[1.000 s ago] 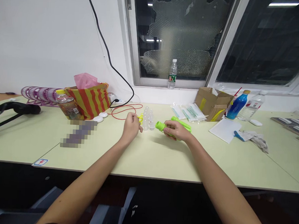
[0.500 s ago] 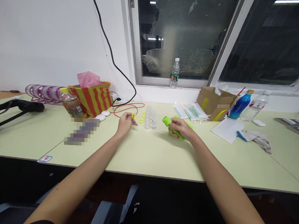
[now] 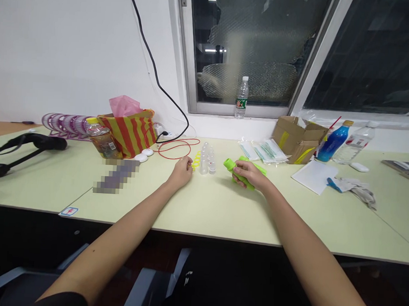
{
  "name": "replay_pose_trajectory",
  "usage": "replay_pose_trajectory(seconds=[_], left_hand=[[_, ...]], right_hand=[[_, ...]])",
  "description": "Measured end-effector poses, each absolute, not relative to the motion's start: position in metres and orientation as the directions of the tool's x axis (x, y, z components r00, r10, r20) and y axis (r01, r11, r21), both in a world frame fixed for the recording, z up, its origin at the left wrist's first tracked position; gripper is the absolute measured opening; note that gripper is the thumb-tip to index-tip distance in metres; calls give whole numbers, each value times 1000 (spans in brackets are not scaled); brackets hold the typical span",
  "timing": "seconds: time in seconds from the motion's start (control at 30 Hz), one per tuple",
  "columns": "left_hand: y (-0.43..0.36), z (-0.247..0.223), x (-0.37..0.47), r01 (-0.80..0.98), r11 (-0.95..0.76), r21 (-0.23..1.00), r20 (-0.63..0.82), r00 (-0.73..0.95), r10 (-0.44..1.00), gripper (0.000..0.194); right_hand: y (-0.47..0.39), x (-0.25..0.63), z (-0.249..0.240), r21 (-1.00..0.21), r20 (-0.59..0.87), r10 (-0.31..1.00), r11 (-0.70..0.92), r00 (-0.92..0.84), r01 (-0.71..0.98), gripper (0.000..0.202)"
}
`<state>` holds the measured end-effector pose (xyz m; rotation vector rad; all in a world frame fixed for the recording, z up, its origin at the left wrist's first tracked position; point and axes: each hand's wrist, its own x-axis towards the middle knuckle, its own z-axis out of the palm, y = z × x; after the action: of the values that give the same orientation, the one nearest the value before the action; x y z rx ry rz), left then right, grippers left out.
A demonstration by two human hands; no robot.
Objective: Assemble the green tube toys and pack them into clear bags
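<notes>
"Green plastic: is that what the right hand (image 3: 250,174) holds?"

"Yes, a green tube (image 3: 230,164). The fingers and thumb wrap round it, and its open end tips up toward the left hand (image 3: 182,173). More green pieces (image 3: 259,167) lie just behind the right hand."

"Any writing?"

"Little that I can read. Beyond the hands, on the windowsill, a water bottle (image 3: 241,100) wears a green label with reddish lettering, too small to make out. Left of the left hand, a drink bottle (image 3: 102,141) with a yellow cap has a dark label and a pale barcode patch. Well to the right of the right hand, a clear bottle (image 3: 344,154) shows a red mark on its label. Nearer the body than the left hand, a sticker (image 3: 69,211) at the table (image 3: 201,212) edge has a blue border and a red mark."

"How are the arms?"

"Both reach forward and slant inward, forearms bare. The left hand is back-up, fingers curled close together beside the yellow rings (image 3: 197,159); I cannot tell whether it pinches one. Between the hands, small clear containers (image 3: 204,166) stand in two rows."
</notes>
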<state>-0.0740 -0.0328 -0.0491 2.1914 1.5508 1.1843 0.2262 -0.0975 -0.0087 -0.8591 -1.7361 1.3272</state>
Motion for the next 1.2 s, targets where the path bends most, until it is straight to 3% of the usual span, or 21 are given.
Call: replay_pose_trajectory(seconds=[0.33,0.63,1.2], left_hand=[[-32,-52,-76,719,-443,535,417,231,879,21],[-26,-60,-76,673,-368,641,349,171,921,19],[-23,-61,-73,657,-422,625,409,186,894,16]], right_hand=[[-97,228,-10,-973,180,863,226,-472,42,32],[-94,231,-13,-973,186,865,229,-466,37,30],[-94,240,-7,-970,219,895,243,-389,13,33]])
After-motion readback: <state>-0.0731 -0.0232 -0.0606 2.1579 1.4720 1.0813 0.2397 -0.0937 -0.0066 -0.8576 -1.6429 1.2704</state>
